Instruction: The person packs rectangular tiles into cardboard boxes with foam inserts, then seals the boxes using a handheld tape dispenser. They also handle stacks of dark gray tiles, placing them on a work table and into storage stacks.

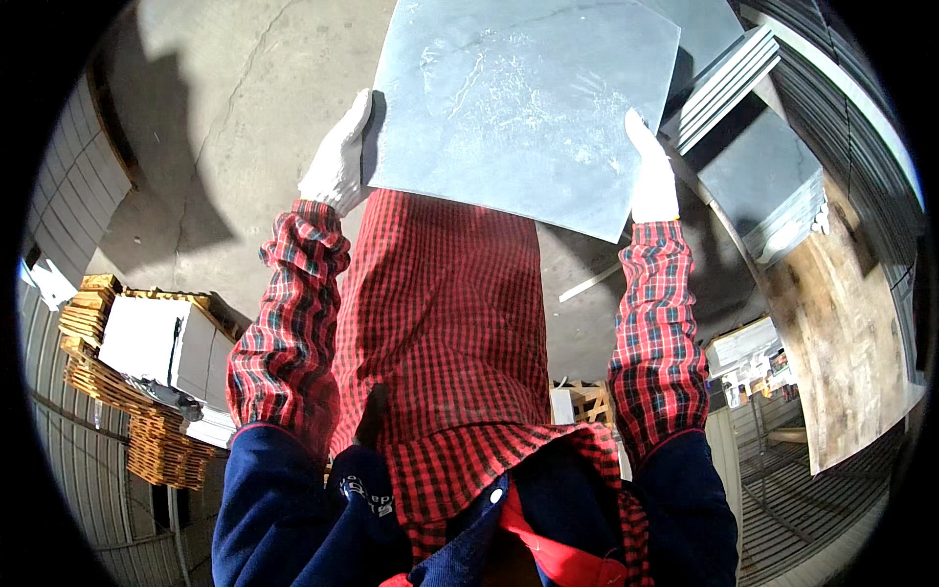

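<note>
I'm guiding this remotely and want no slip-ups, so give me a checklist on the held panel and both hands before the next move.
1. Left hand on the panel's left edge: ok.
2. Right hand on its right edge: ok.
3. White gloves on both hands: ok.
4. Panel's upper face free of marks: not ok, whitish marks show.
5. Far edge undamaged: cannot tell, it partly runs out of the picture.
6. Panel clear of the stacked panels at upper right: cannot tell, they overlap in this view.
</note>
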### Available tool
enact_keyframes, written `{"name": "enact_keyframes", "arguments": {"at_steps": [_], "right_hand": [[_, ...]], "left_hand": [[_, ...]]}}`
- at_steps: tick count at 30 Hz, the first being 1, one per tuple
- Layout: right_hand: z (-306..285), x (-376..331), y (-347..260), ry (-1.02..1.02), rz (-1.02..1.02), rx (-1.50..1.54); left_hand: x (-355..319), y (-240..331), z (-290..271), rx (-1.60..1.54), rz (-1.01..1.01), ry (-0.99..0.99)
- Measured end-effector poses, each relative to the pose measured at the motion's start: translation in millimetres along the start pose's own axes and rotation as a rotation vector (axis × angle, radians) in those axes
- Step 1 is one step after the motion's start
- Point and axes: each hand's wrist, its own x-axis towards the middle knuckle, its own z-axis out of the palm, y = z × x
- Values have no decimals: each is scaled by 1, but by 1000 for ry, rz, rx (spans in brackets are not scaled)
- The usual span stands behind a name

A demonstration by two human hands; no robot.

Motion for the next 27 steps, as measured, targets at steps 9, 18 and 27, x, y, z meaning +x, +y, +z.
{"name": "enact_keyframes", "arguments": {"at_steps": [9, 18, 27], "right_hand": [[-16, 6, -2, 31, -394, -530], [24, -26, 33, 481, -825, -1307], [159, -84, 50, -286, -1073, -1448]], "left_hand": [[-6, -24, 2, -16, -99, 96], [-31, -7, 42, -24, -83, 217], [-37, 0, 51, 122, -111, 46]]}}
